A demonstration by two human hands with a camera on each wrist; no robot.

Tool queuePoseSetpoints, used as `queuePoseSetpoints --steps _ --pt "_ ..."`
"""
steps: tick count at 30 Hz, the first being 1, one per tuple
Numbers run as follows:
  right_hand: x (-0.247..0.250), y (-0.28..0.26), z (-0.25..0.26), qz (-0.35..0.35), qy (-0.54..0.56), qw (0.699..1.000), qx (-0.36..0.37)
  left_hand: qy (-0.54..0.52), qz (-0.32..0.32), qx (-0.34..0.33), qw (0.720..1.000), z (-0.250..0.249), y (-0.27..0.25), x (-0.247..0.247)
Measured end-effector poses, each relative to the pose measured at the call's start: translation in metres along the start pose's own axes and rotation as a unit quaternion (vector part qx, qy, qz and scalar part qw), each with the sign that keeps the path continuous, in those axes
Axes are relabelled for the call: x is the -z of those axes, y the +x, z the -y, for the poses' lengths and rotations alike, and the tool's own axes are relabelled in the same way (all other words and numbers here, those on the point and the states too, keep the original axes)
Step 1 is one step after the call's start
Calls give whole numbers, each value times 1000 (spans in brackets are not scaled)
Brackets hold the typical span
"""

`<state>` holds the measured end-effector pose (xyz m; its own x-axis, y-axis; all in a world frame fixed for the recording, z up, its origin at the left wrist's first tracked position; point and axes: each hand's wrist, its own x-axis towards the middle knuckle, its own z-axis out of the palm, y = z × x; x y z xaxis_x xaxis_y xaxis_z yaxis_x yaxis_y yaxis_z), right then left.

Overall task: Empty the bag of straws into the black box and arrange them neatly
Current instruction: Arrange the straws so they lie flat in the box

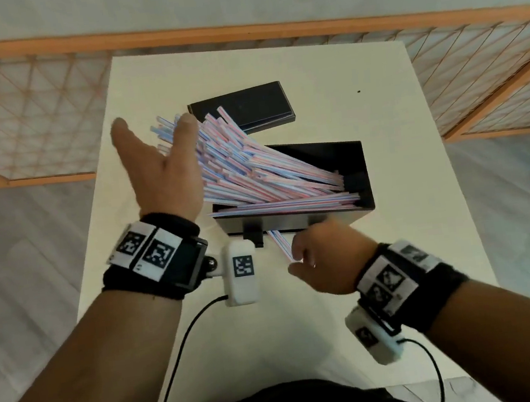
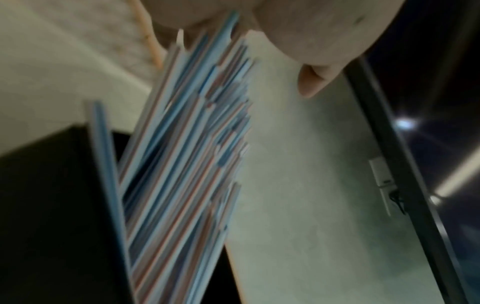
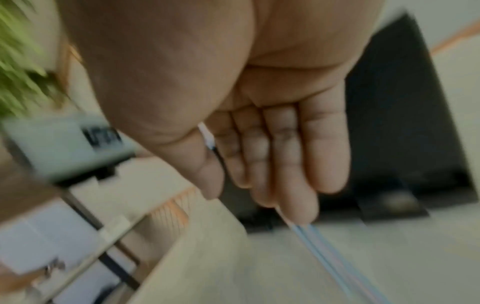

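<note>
Straws (image 1: 253,169) fan from black box (image 1: 363,182) toward ten o'clock against my flat, spread left hand (image 1: 160,177), right hand (image 1: 324,260) pinching strays at six o'clock; I judge the loose fan could slide out if my palm lifts.

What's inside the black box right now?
Striped straws. A few lie flat along the near wall of the black box; most lean out over its left edge against the left hand. The straws hide much of the box floor.
</note>
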<state>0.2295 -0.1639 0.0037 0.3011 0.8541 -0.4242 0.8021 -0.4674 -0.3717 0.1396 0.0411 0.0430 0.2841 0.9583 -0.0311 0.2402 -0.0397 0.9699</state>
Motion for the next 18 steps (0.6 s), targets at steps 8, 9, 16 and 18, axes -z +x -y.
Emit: queuePoseSetpoints --steps 8,9,16,18 --pt "-46 38 2 75 -61 987 -132 118 0 -293 949 -14 -13 2" --pt "-48 43 2 67 -52 986 -146 130 16 -351 927 -17 -17 1" --pt "-56 67 4 36 11 977 -210 150 145 -484 850 -13 -47 -27" --pt "-58 68 4 15 57 971 -231 154 175 -480 846 -5 -55 -28"
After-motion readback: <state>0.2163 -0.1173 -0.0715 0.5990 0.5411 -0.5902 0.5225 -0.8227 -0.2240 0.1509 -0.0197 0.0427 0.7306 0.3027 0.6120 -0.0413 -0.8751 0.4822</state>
